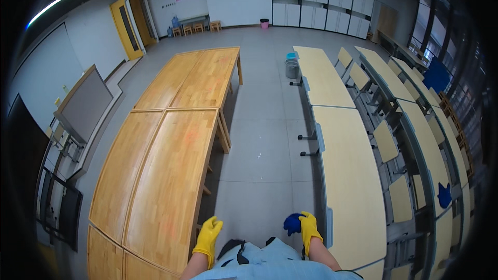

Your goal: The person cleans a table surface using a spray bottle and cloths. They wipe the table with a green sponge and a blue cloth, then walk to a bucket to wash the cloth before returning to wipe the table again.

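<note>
My left hand (pixel 209 238), in a yellow rubber glove, hangs beside the edge of a varnished wooden table (pixel 171 186); its fingers are partly curled and no object shows in them. My right hand (pixel 310 230), in a matching glove, grips a bunched dark blue cloth (pixel 292 224) near the side of a pale-topped desk (pixel 350 186). Another dark blue cloth (pixel 444 195) lies on a desk row further right.
A grey tiled aisle (pixel 260 140) runs between the wooden tables and the desks. Desk feet (pixel 307 153) jut into it. A metal bucket (pixel 291 69) stands further ahead by the desks. Chairs (pixel 386 141) stand between the desk rows. A lectern (pixel 87 105) is at left.
</note>
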{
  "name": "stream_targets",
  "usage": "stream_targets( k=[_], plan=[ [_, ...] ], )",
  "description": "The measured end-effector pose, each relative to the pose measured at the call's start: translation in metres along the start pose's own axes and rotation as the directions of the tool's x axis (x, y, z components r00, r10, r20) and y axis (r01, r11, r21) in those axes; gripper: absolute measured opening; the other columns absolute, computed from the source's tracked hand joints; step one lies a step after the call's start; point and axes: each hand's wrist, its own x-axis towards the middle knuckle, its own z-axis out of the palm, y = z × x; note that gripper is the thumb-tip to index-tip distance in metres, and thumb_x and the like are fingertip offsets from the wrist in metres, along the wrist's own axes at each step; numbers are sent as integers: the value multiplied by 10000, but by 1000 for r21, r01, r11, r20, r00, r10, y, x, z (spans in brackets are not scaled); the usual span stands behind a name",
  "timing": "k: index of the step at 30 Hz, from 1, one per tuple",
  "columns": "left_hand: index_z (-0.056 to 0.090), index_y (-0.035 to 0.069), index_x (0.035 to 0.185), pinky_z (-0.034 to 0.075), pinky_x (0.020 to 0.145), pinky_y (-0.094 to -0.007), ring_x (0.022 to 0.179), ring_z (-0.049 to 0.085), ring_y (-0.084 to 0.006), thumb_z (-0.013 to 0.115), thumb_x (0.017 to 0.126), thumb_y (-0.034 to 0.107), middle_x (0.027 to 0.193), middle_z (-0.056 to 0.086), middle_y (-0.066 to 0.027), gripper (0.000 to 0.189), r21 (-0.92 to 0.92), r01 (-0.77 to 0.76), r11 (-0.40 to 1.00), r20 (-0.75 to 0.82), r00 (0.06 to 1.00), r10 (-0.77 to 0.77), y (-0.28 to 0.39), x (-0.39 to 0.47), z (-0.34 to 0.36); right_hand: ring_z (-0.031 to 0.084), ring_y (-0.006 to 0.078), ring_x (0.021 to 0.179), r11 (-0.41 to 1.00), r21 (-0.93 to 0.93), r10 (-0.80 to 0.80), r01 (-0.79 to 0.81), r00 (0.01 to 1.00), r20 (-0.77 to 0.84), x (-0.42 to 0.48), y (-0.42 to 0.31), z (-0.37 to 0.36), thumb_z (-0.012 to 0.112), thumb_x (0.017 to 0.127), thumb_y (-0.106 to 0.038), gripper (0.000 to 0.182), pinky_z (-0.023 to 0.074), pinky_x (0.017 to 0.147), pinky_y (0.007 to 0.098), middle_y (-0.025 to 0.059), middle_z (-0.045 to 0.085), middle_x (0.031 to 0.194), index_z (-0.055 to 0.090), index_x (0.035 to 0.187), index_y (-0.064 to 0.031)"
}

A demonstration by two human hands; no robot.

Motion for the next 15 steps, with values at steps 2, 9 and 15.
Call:
stream_targets(
  k=[2, 9, 15],
  plan=[
    [523, -58, 1499, 511, 912, -289, 1089, 662, -159, 723, 1018, 244, 1237, 714, -145, 602, 22, -49, 999, -70, 996, 51, 25, 34, 5, 687, 355, 1158, 999, -51, 7, -6, 1000, 18, 29, -71, 23, 710, 943, -12, 427, 575, 985, 433, 220, 700, 1309, 685, 1369, -31],
    [521, 56, 1493, 517, 931, -416, 1079, 680, -234, 636, 1069, 276, 1337, 665, -122, 491, -217, 251, 943, -215, 930, -297, 71, 185, 46, 659, 348, 1216, 999, 37, 8, -10, 998, 61, 201, -194, 94, 680, 958, 10, 431, 523, 1079, 416, 206, 687, 1338, 677, 1385, -47],
    [616, 98, 1341, 581, 778, -344, 927, 700, -210, 635, 1074, 255, 1180, 706, -88, 310, -349, 272, 897, -236, 901, -365, 110, 395, 66, 668, 343, 1206, 993, -34, 110, -110, 994, -17, 340, -309, 162, 698, 938, 36, 435, 547, 1047, 409, 225, 683, 1346, 696, 1365, -46]
  ],
)
